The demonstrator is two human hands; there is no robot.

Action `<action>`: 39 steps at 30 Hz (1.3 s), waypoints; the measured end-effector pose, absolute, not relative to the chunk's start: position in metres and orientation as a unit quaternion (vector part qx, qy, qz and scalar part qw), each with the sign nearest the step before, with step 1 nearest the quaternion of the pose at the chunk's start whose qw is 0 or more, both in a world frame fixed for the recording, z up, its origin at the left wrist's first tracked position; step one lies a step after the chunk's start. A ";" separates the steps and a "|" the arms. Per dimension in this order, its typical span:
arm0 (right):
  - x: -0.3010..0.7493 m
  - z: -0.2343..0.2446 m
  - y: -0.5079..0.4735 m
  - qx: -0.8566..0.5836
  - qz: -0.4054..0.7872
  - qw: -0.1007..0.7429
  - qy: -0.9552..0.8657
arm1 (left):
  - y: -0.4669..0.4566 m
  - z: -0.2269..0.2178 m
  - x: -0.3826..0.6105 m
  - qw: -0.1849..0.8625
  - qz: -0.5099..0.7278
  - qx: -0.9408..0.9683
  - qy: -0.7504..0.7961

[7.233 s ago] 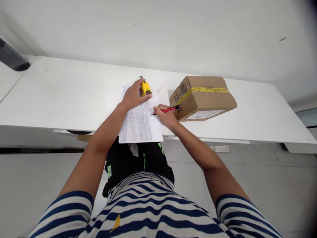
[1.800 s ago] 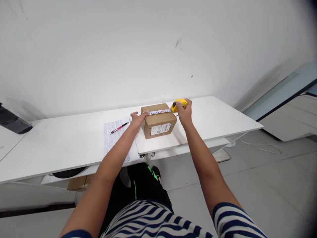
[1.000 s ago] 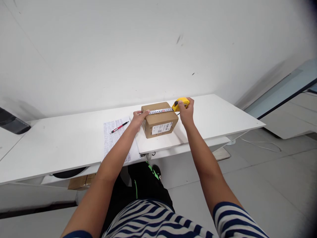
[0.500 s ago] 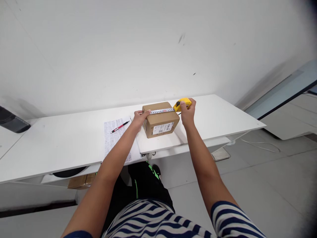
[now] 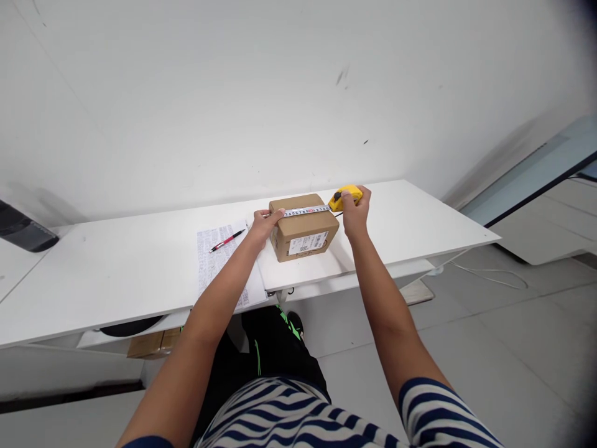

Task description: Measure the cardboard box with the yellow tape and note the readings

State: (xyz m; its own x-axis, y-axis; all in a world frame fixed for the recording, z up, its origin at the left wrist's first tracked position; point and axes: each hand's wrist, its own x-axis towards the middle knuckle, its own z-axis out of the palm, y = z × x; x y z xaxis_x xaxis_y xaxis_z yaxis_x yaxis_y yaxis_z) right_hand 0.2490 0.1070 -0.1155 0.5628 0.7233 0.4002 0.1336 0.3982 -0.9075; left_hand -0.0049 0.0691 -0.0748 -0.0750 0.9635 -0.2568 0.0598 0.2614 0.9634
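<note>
Both arms are stretched forward from the bottom of the frame toward the middle, where a brown cardboard box (image 5: 304, 227) stands on the white table (image 5: 116, 267). The left hand (image 5: 263, 223) is at the left end of the box, with the forearm rising from the lower left in a straight line; its fingers are bent over the upper left edge of the box and press the end of the tape blade (image 5: 306, 211) there, so the hand is mostly closed on that edge. The right hand (image 5: 356, 211) is just to the right of the box, its forearm coming up from the lower right and the wrist a little bent; it is closed around the yellow tape measure (image 5: 344, 196), with the thumb on the front of the case. The blade lies flat along the top of the box, from the left hand to the yellow case, and its numbers can be seen but not read clearly. The box has a white label on the side that faces the camera. To the left of the box, near the left forearm, a printed sheet of paper (image 5: 215, 261) lies on the table and reaches its front edge, and a red pen (image 5: 227, 240) lies tilted on the upper part of this sheet. At the far left edge of the frame there is a dark object (image 5: 21, 228) on the table.
</note>
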 end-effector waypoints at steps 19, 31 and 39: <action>0.233 -0.079 0.042 -0.497 0.152 0.728 -0.447 | 0.072 -0.039 -0.055 0.465 0.302 0.636 0.537; 0.115 -0.149 -0.104 -0.544 -0.007 0.682 -0.488 | 0.148 0.017 0.032 0.440 0.335 0.732 0.398; 0.103 -0.145 -0.095 -0.571 0.096 0.668 -0.467 | 0.159 -0.037 0.054 0.312 0.279 0.748 0.516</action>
